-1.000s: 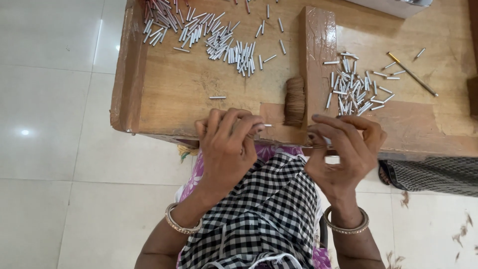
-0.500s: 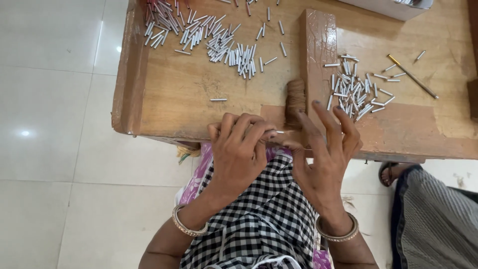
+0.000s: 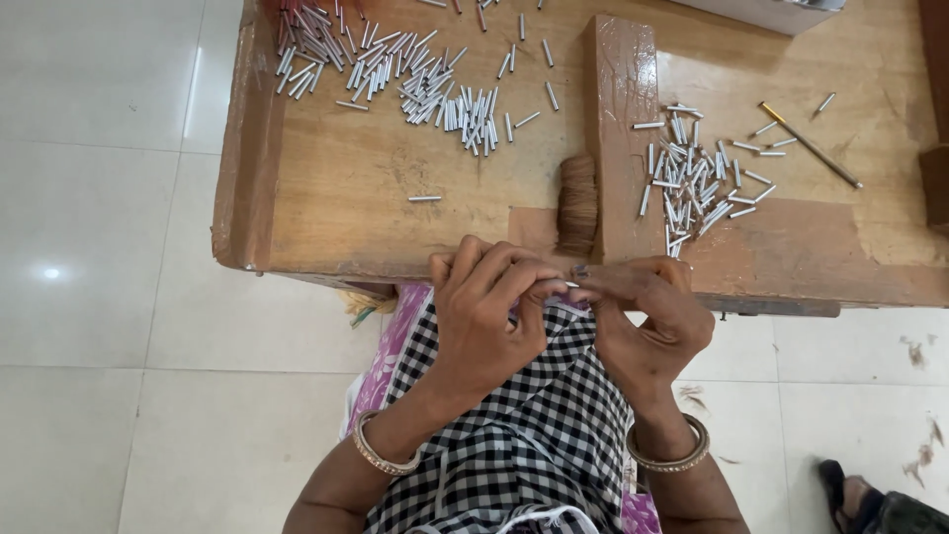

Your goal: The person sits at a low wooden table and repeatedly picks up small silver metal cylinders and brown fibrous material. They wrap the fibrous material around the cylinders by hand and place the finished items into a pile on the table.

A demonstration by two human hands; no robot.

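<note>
Head view, looking straight down: nearest the camera, a black-and-white checked cloth is covering the person's lap, soft and loosely draped. A beaded metal bangle is sitting on the left wrist and a plain one on the right.

Just beyond, the left hand and the right hand are meeting fingertip to fingertip at the near edge of the tabletop. Both are curling narrow, pinching a small tube between them. Its far end is looking dark, perhaps with fibre in it, though it is too small to tell. To my eye, the hands are working something into or onto that tube. Further handling is calling for a steady, fine pinch, as the piece is thin, smooth and likely to roll or slip.

Right behind the fingers, a brown fibre bundle, bristly and brush-like, is lying against a wooden block that is dividing the worn, scuffed wood surface.

To the right of the block, a loose heap of tubes, short, silvery and cylindrical, is lying scattered. A slim gold-coloured rod is resting further right, apart from them.

To the left of the block, a single tube is lying alone, and a larger spread of tubes is fanning toward the far left corner.

Pale glossy floor tiles are showing around the tabletop.
</note>
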